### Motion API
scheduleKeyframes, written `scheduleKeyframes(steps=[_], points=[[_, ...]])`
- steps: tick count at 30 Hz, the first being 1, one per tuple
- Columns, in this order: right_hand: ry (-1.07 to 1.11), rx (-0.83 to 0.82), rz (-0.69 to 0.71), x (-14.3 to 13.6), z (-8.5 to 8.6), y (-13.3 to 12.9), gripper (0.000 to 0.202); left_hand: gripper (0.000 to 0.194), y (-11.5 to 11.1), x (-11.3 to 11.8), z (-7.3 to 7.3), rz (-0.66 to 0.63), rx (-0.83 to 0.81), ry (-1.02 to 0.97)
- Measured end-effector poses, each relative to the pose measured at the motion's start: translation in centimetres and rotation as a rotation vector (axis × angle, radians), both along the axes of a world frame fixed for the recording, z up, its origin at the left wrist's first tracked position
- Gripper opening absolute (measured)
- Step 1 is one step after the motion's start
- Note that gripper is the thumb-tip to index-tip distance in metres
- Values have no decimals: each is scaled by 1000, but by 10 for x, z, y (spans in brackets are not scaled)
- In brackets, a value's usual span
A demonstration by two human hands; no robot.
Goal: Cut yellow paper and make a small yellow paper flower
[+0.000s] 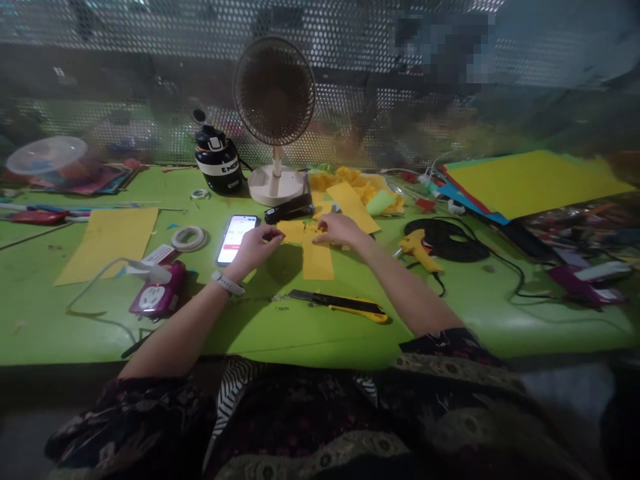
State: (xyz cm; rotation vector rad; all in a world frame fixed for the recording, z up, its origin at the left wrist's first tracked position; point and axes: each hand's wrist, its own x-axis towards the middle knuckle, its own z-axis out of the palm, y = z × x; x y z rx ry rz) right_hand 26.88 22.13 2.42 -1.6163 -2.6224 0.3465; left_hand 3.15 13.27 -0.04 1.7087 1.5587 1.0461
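A cross-shaped piece of yellow-orange paper (319,261) lies on the green table in front of me. My left hand (256,245), with a white band on its wrist, is at the paper's left arm, thumb and fingers pinched together; whatever they hold is too small to make out. Over the paper's upper middle is my right hand (340,230), its fingers curved and the thumb a little apart from them. Small dark marks or bits show on the paper between the hands. A yellow-and-black utility knife (345,305) lies nearer to me, blade to the left.
Left of the paper are a lit phone (234,241), a tape roll (189,238) and a purple power strip (159,292). Behind stand a fan (277,183) and a black bottle (219,163). A yellow glue gun (423,251) with a cord and coloured sheets (535,181) lie right.
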Motion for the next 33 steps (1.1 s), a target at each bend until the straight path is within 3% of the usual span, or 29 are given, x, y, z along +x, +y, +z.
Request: scheduleKeyframes(steps=[5, 9, 11, 17, 20, 24, 28, 33], points=[[-26, -60, 5, -2, 4, -12, 43, 17, -3, 5, 0, -33, 11, 37], [-23, -70, -4, 3, 11, -16, 14, 19, -4, 6, -1, -48, -19, 14], [24, -56, 6, 10, 16, -20, 11, 21, -5, 7, -2, -57, -36, -24], [347, -120, 109, 19, 41, -40, 16, 63, -8, 17, -7, -291, -156, -455], [482, -130, 165, 13, 50, -53, 21, 57, -11, 21, -9, -391, -311, -578], [569, 108, 141, 6, 44, -71, 19, 35, -14, 24, -9, -311, -457, -662], [432, 401, 287, 4, 24, -94, 24, 17, -16, 31, -3, -238, -506, -853], [211, 574, 360, 1, 3, -112, 33, 36, -18, 36, 3, -318, -551, -856]])
